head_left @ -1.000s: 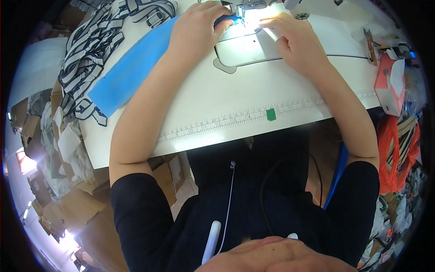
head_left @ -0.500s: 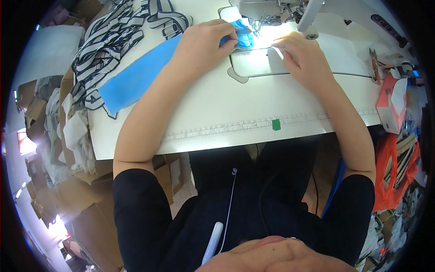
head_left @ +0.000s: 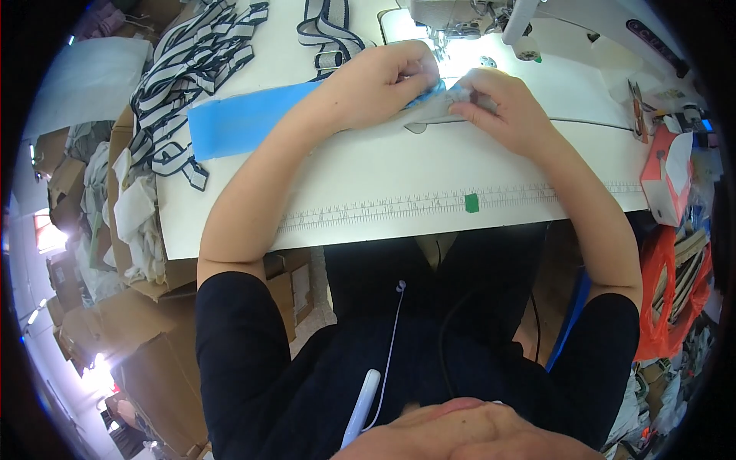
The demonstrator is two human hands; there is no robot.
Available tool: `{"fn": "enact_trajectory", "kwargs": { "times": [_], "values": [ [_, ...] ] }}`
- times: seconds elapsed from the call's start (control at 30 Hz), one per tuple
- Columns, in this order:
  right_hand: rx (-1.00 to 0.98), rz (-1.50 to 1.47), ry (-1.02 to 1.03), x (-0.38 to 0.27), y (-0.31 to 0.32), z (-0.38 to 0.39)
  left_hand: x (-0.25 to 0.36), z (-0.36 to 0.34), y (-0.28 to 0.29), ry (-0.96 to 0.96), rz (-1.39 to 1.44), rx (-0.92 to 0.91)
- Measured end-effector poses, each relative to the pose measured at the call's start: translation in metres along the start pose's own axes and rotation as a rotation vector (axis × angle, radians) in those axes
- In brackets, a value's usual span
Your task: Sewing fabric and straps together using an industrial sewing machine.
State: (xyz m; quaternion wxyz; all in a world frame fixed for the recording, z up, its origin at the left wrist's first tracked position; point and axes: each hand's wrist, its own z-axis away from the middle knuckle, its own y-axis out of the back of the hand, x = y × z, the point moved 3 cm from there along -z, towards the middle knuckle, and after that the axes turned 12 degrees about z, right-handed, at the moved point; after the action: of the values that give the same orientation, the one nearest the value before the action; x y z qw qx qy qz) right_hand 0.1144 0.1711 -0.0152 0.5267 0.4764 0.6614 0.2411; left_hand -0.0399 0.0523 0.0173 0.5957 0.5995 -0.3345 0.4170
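A long blue fabric strip (head_left: 238,119) lies on the white table and runs under my left forearm toward the sewing machine (head_left: 475,17). My left hand (head_left: 389,83) is closed on the strip's far end, just in front of the lit needle area; its fingertips are partly hidden. My right hand (head_left: 506,111) pinches a pale grey flap of material (head_left: 435,106) that stretches between both hands. Whether this flap is the strip's underside or a separate layer, I cannot tell. Beyond my left hand, a striped strap with a buckle (head_left: 330,60) touches or lies close to the strip.
A heap of black-and-white striped straps (head_left: 184,77) covers the table's far left. Along the near edge runs a printed ruler (head_left: 383,208) with a green tape mark (head_left: 471,202). Snips (head_left: 636,111) and a red-and-white box (head_left: 665,176) stand at the right. Cardboard boxes (head_left: 161,376) are left below.
Both hands have come nearer, away from the needle, and closer together. The blue strip has turned flatter across the table. My right hand now grips the pale flap; the buckled strap has shifted right.
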Motion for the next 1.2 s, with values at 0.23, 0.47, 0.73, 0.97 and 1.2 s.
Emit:
{"fn": "enact_trajectory", "kwargs": {
  "times": [0.23, 0.47, 0.73, 0.97, 1.2],
  "values": [
    [-0.028, -0.146, -0.089, 0.0, 0.004, -0.002, 0.007, 0.009, -0.001, -0.064, -0.104, 0.009],
    [0.016, -0.063, -0.022, 0.0, 0.006, 0.0, 0.024, 0.012, 0.009, 0.113, -0.267, -0.136],
    [0.035, 0.01, 0.25, -0.003, 0.015, 0.003, 0.009, 0.058, 0.042, -0.033, -0.617, 0.033],
    [0.087, 0.077, 0.187, -0.017, 0.011, 0.0, 0.0, 0.116, 0.012, -0.435, -0.707, 0.225],
    [0.028, -0.033, 0.228, -0.062, 0.014, -0.017, 0.001, 0.175, -0.025, -0.866, -0.606, 0.138]
  ]
}}
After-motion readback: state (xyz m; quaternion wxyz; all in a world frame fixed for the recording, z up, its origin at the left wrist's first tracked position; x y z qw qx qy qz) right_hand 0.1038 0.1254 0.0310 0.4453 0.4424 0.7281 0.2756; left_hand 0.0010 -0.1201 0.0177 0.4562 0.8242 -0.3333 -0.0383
